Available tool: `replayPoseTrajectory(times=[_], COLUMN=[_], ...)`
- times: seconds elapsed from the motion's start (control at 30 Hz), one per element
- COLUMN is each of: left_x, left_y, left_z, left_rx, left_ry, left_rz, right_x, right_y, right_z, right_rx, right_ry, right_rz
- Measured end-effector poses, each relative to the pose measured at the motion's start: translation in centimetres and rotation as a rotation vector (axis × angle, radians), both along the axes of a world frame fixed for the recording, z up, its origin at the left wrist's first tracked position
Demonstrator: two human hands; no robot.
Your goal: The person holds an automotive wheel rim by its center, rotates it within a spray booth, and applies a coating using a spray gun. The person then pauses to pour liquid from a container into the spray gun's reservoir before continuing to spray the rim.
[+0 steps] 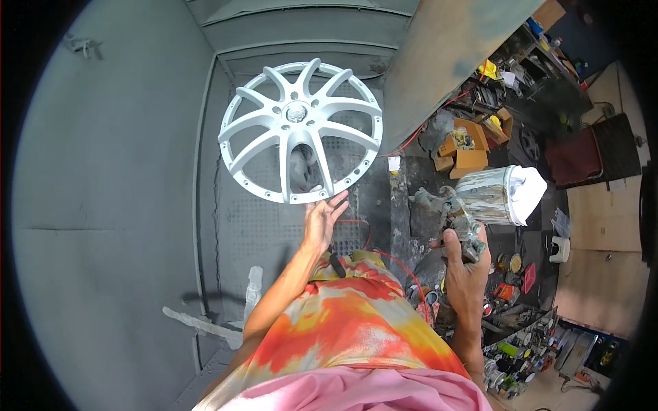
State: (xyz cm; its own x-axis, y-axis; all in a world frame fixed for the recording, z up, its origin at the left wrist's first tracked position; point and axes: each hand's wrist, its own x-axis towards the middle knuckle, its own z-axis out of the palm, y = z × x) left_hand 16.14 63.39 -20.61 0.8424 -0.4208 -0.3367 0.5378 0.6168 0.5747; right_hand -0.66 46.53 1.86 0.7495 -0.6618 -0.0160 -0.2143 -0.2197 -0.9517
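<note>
A white-grey multi-spoke wheel rim point(264, 142) faces up in front of me, with a round centre cap and bolt holes around it. My left hand point(321, 220) is at its near edge. A fingertip shows past the lip between two spokes, while other fingers spread along the underside. What bears the rim underneath is mostly hidden. My right hand point(466, 268) is closed around a paint-crusted spray gun point(460, 222), off to the right of the rim. Its metal paint cup point(483, 196) is tilted on its side, with white cloth or paper point(526, 196) over the end.
A grey booth wall point(116, 205) rises at the left, and a tan panel point(445, 61) stands at the far right of the rim. A red hose point(409, 270) runs near my body. Opened cardboard boxes point(469, 147), paint cans point(514, 264) and cluttered shelves point(528, 68) fill the right side.
</note>
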Motion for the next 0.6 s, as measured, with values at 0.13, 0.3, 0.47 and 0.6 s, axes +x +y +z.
replayPoseTrajectory(times=[0.13, 0.3, 0.47, 0.6], left_x=[0.1, 0.0, 0.1, 0.1], left_y=[-0.7, -1.4, -1.4, -1.3], left_z=[0.6, -0.1, -0.5, -0.8], left_rx=[0.011, 0.007, -0.002, -0.019], left_ry=[-0.010, 0.004, -0.016, -0.029], left_rz=[-0.005, -0.018, -0.037, -0.038], right_x=[-0.1, 0.5, 1.0, 1.2], right_y=[-0.2, 0.0, 1.0, 1.4], right_z=[0.0, 0.5, 1.7, 2.2], right_rx=[-0.034, 0.022, 0.066, 0.125], right_ry=[0.006, -0.036, -0.068, -0.105], right_rz=[-0.055, -0.081, -0.037, -0.012])
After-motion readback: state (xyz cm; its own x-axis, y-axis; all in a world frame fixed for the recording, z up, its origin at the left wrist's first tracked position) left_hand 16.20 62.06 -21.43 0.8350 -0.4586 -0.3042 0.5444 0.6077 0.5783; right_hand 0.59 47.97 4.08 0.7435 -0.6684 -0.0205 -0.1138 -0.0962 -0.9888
